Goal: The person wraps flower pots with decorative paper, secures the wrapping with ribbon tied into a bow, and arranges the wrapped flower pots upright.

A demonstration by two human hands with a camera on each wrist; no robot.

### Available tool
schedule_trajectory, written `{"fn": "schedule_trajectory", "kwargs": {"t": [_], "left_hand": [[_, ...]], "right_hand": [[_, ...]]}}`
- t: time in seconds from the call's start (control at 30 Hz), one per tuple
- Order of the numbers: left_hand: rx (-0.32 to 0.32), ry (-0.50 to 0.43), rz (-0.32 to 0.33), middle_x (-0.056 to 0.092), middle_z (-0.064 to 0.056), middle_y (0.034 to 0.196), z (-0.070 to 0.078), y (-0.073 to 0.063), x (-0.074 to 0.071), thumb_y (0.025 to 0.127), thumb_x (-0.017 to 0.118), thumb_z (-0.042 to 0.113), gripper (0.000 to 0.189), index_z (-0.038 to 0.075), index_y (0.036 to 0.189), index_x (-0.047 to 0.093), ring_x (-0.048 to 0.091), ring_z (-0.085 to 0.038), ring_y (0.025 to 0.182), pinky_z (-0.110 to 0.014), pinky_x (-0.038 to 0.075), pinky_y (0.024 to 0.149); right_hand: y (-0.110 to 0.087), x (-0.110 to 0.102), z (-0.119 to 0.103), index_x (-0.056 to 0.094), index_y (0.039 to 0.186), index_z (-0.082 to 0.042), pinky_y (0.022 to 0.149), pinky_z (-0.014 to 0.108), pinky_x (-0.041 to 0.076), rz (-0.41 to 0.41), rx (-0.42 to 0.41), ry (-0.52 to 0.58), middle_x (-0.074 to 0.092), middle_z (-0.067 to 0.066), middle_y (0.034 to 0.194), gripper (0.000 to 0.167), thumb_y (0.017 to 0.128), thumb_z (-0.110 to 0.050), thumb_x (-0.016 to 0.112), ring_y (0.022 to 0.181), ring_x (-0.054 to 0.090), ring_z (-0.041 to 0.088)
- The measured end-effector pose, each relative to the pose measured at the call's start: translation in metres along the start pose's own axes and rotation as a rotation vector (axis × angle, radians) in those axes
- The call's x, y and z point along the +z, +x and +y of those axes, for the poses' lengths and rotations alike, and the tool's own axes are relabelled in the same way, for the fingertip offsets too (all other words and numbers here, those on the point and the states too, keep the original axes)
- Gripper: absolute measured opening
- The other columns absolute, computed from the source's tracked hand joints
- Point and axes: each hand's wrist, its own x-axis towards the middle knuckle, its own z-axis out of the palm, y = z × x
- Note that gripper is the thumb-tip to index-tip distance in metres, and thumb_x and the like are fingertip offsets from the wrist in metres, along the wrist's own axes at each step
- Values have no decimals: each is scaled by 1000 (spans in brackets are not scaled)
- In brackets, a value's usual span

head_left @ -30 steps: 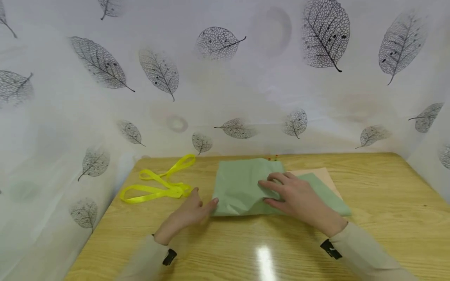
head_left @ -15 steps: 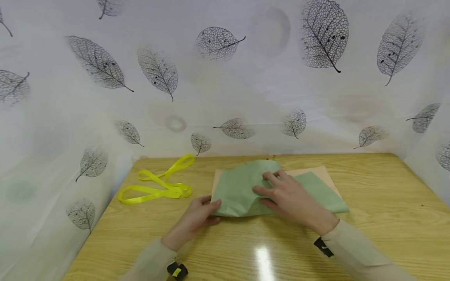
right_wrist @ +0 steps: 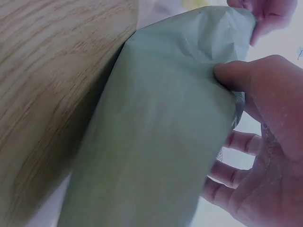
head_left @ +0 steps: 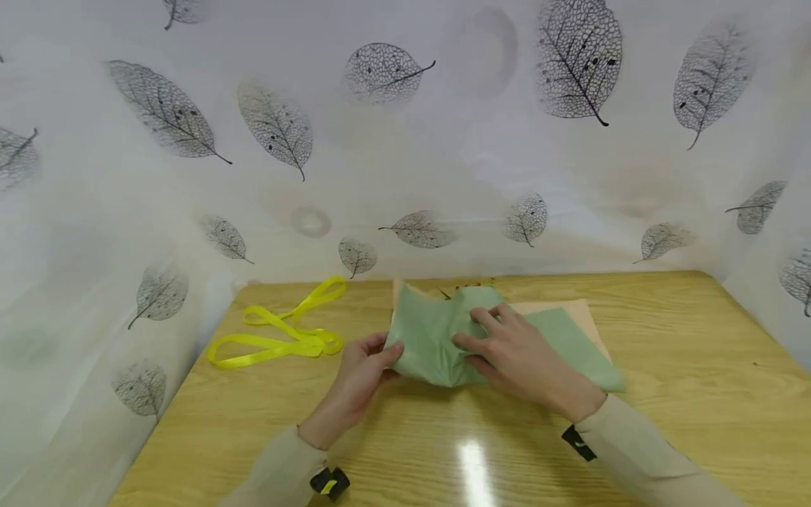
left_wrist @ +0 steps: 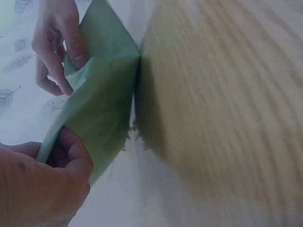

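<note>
A sheet of green wrapping paper [head_left: 421, 331] is folded over on the wooden table, its left part lifted and creased. My left hand [head_left: 351, 384] pinches the left edge between thumb and fingers. Over the middle, my right hand [head_left: 526, 355] holds the fold; in the right wrist view its thumb [right_wrist: 232, 75] presses the near side, fingers spread beyond. A beige sheet [head_left: 581, 310] shows behind the green paper on the right. Small red-tipped sprigs [head_left: 476, 285] poke out past its far edge. What lies inside the fold is hidden.
A loosely looped yellow ribbon [head_left: 243, 360] lies on the table [head_left: 405, 458] to the left. Behind and beside the table hangs a pale leaf-patterned curtain [head_left: 443, 169].
My left hand has gone from reaching at the paper's left edge to pinching and raising it inward. The paper has creased toward the middle; my right hand has shifted slightly left.
</note>
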Motion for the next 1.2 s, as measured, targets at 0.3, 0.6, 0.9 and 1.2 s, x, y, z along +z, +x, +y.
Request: {"fn": "schedule_trajectory", "kwargs": {"t": [0.3, 0.6, 0.9, 1.2], "left_hand": [[101, 17, -16, 71, -15, 108, 14, 4, 21, 99, 67, 10, 27, -6, 121, 69, 69, -12, 88, -27, 61, 76], [166, 114, -66, 74, -18, 104, 20, 2, 29, 96, 69, 8, 26, -7, 116, 71, 66, -10, 84, -22, 57, 75], [139, 29, -136, 71, -18, 114, 17, 7, 27, 97, 67, 9, 31, -9, 121, 68, 67, -10, 95, -24, 57, 83], [109, -76, -136, 70, -6, 109, 15, 8, 26, 96, 66, 5, 35, -13, 125, 63, 67, -10, 96, -24, 59, 85]], "right_hand": [[4, 4, -5, 77, 116, -26, 72, 35, 51, 3, -19, -4, 63, 9, 108, 30, 87, -30, 83, 91, 54, 27], [6, 6, -10, 76, 116, -26, 77, 37, 53, 19, -31, 42, 62, 8, 114, 32, 85, -28, 84, 97, 55, 26], [7, 7, -12, 75, 122, -17, 79, 36, 55, 51, -7, 114, 64, 8, 117, 41, 84, -27, 86, 102, 58, 24], [2, 0, -3, 68, 116, -12, 100, 42, 56, -33, 166, 369, 68, 5, 130, 33, 91, -31, 76, 123, 63, 22]]}}
